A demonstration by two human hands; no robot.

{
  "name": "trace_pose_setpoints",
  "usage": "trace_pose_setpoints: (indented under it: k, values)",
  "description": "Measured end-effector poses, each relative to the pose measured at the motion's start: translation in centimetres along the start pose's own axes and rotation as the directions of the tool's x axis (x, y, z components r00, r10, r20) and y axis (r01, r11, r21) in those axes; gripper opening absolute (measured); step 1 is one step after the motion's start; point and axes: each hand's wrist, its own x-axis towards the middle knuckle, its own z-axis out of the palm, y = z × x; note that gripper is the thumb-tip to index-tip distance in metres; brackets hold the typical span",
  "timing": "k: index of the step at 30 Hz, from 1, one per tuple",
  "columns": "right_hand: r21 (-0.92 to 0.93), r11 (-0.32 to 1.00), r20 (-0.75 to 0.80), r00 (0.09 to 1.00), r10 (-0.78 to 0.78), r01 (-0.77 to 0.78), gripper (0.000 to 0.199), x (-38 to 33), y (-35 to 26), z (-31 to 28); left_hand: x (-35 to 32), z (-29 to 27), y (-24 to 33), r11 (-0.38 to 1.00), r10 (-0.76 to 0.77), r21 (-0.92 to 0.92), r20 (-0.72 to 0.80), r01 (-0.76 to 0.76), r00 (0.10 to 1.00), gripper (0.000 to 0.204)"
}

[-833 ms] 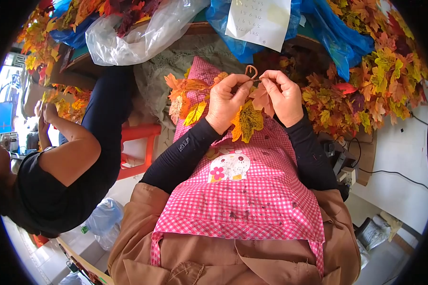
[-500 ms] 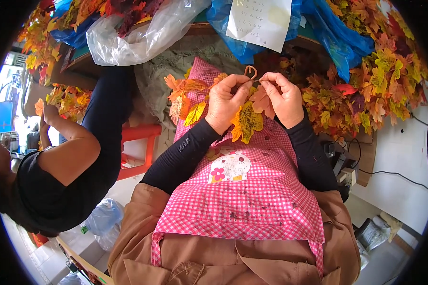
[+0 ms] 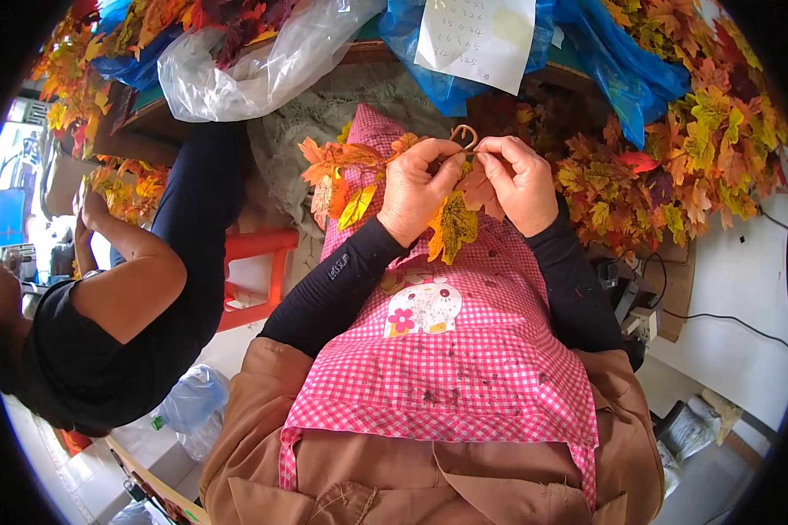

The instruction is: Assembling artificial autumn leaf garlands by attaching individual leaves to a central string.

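Above my lap, both hands pinch an artificial maple leaf garland, whose brown stem ends in a small loop (image 3: 466, 133) sticking up between my fingertips. My left hand (image 3: 416, 188) is closed on the stem with thumb and forefinger. Close beside it, my right hand (image 3: 521, 185) pinches the stem just right of the loop, the fingertips of both almost touching. A yellow leaf (image 3: 453, 229) and a dull pink leaf (image 3: 481, 192) hang below and between the hands. More orange leaves (image 3: 328, 179) of the garland trail off left of my left hand. The pinched bit itself is hidden by my fingers.
Heaps of autumn-coloured leaves (image 3: 709, 140) lie at the right. A clear plastic bag (image 3: 236, 83), blue bags (image 3: 626, 66) and a paper sheet (image 3: 473, 39) hang at the table edge. At left, a person in black (image 3: 105, 350) sits near a red stool (image 3: 263, 271).
My right hand has shifted slightly left, bringing its fingertips closer to my left hand. The yellow leaf has turned and looks narrower. The other person's hand at left has moved a little.
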Motion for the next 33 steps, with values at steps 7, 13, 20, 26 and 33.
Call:
trace_pose_setpoints:
  k: [7,13,20,26,33]
  values:
    - [0.284,0.932,0.101,0.974,0.203,-0.224,0.008,0.1,-0.2,-0.5,-0.2,-0.4,0.9,0.975,0.072,0.208,0.042,-0.080,0.996,0.011]
    - [0.317,0.904,0.216,0.950,0.227,-0.288,0.009,-0.4,-0.3,-0.4,-1.3,0.0,-0.1,0.994,-0.032,0.106,0.051,0.026,0.998,0.012]
    - [0.470,0.774,0.330,0.898,0.292,-0.424,0.008,-0.7,0.6,-0.1,-1.4,-0.3,0.3,0.986,-0.013,0.168,0.068,0.001,0.998,0.007]
    - [0.426,0.797,0.355,0.889,0.289,-0.429,0.006,-0.4,-0.3,-0.3,-1.7,-0.6,-0.2,0.978,-0.001,0.210,0.088,-0.017,0.996,0.006]
    - [0.533,0.702,0.371,0.877,0.307,-0.471,0.008,-0.2,-0.2,0.0,-1.5,-0.9,0.8,0.963,0.142,0.225,0.036,-0.147,0.989,0.006]
